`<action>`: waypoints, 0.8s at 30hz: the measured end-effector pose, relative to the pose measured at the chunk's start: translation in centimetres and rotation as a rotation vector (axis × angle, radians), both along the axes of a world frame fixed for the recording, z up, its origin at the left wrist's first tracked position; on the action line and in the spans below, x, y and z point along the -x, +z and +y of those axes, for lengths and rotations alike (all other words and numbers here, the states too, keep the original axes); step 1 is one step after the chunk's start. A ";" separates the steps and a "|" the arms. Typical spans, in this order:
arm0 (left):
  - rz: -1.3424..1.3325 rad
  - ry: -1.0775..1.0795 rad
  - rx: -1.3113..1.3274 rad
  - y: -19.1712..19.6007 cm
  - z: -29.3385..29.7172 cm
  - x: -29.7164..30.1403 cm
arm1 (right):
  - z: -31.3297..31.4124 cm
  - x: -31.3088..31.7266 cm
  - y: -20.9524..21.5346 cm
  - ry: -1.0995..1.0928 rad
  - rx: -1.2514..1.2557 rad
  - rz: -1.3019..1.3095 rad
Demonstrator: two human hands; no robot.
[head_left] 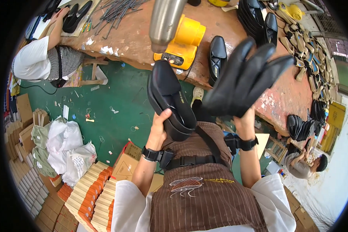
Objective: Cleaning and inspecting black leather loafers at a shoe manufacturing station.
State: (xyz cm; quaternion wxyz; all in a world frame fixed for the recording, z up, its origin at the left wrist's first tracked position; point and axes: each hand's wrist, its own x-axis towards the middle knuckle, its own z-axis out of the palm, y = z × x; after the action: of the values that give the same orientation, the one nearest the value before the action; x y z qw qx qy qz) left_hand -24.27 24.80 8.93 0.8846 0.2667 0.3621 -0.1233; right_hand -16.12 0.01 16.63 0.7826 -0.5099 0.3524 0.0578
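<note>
My left hand [161, 123] grips a black loafer [170, 100] by its heel end, thumb along the side, with the toe tilted up and away from me. Just above that toe hangs the metal nozzle of a heat gun [167, 27], beside a yellow stand or base [189, 38] on the bench. A thick black glove covers my right hand [246, 79], raised to the right of the shoe. Its fingers are spread, slightly blurred, and I see nothing held in them. Behind the glove a second black loafer [217, 54] lies on the bench, partly hidden.
The worn reddish workbench [131, 38] bears stacked black loafers [255, 19], thin metal rods [114, 13] and many beige shoe parts [307, 50]. One co-worker [42, 62] sits at left, another [305, 162] at far right. White sacks [67, 143] and shoeboxes [91, 193] stand on the left floor.
</note>
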 end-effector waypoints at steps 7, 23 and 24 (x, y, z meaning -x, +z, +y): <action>-0.293 -0.245 -0.226 2.3 -1.5 -0.7 | 3.1 3.5 -0.3 0.755 0.218 -0.207; -0.068 -0.173 0.269 3.4 1.2 -3.1 | -3.6 3.6 -3.1 0.020 -0.326 0.051; -0.122 -0.163 0.301 3.2 1.2 -3.3 | -4.0 3.0 -2.5 -0.061 -0.285 0.090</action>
State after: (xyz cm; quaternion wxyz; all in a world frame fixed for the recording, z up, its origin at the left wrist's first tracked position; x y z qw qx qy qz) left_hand -20.95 26.02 12.12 0.9219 0.1668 0.2626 -0.2310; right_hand -19.15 -3.95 14.14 0.8318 -0.3797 0.3906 0.1062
